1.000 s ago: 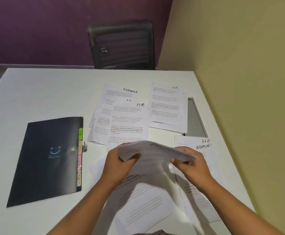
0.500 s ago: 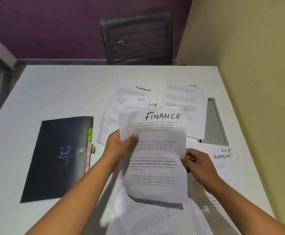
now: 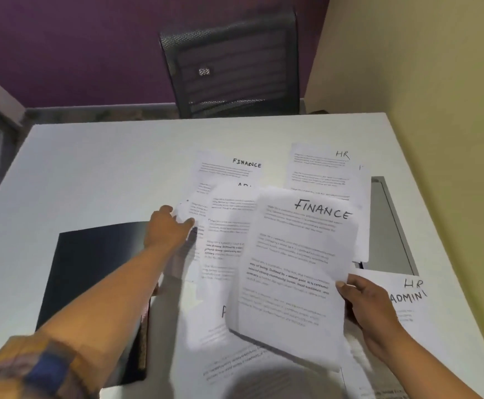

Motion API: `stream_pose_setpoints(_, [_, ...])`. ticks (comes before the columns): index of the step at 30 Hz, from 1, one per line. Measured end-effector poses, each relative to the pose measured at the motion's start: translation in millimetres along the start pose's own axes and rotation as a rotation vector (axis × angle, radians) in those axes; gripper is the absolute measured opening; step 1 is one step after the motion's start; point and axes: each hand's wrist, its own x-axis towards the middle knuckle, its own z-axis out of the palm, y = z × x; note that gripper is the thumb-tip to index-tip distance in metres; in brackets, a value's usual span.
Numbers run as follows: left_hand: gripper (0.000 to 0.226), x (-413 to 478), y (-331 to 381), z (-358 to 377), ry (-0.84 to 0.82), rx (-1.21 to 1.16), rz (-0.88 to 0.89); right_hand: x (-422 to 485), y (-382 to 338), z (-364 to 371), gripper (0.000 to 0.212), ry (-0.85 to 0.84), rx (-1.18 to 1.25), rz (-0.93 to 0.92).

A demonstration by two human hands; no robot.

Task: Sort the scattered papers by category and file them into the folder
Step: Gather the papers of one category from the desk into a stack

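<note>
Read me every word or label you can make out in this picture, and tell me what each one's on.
"FINANCE": held sheet in the right hand.
"FINANCE": far sheet on the table.
"HR": far right sheet.
"HR", "ADMINI": paper beside the right hand.
"AD", cut off: an overlapped sheet.
Printed paragraphs: too blurred to read.

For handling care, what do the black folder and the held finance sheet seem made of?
Black folder: probably plastic, smooth, semi-gloss; a pale sheen crosses its cover. FINANCE sheet: thin matte white paper; it curls where the right hand pinches its edge.
</note>
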Motion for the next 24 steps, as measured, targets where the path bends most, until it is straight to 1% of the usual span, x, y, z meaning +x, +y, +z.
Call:
stream_pose_setpoints(4, [0.065, 22, 1, 4, -0.061, 0.244, -0.078, 12, 7, 1, 0.012, 0.050, -0.031, 0.037])
stream_pose_setpoints(6, [0.067, 24, 2, 11, -0.078, 0.303, -0.099, 16, 10, 1, 0.010, 0.052, -0.029, 0.039])
stream_pose_setpoints(7, [0.069, 24, 4, 13, -0.087, 0.299, -0.103, 17, 10, 1, 0.014, 0.054, -0.032, 0.034])
stream_pose_setpoints(9, [0.070, 26, 7, 19, -0.101, 0.211, -0.137, 18, 10, 1, 0.030, 0.059, -0.047, 0.015])
stream_pose_setpoints(12, [0.066, 34, 10, 21, -0.155, 0.086, -0.177, 18, 7, 3, 0.036, 0.049, -0.066, -0.004])
stream_pose_setpoints(14, [0.054, 36, 10, 20, -0.193, -0.014, -0.148, 17, 5, 5, 0.036, 0.049, -0.081, -0.014])
stream_pose_setpoints(17, [0.026, 33, 18, 15, -0.157, -0.255, -0.109, 14, -1, 6, 0.040, 0.017, -0.084, -0.012])
stream_pose_setpoints(19, [0.021, 31, 25, 8, -0.168, -0.353, -0.123, 12, -1, 7, 0.042, 0.013, -0.096, -0.021])
stream_pose_setpoints(21, [0.019, 29, 28, -4, -0.229, -0.329, -0.102, 9, 1, 9, 0.047, -0.007, -0.099, -0.019])
stream_pose_setpoints(23, [0.025, 26, 26, -17, -0.266, -0.196, -0.008, 4, 3, 10, 0.046, -0.015, -0.094, -0.011])
stream_pose_setpoints(24, [0.031, 26, 24, -24, -0.269, -0.108, 0.060, 1, 5, 10, 0.041, -0.024, -0.083, -0.007])
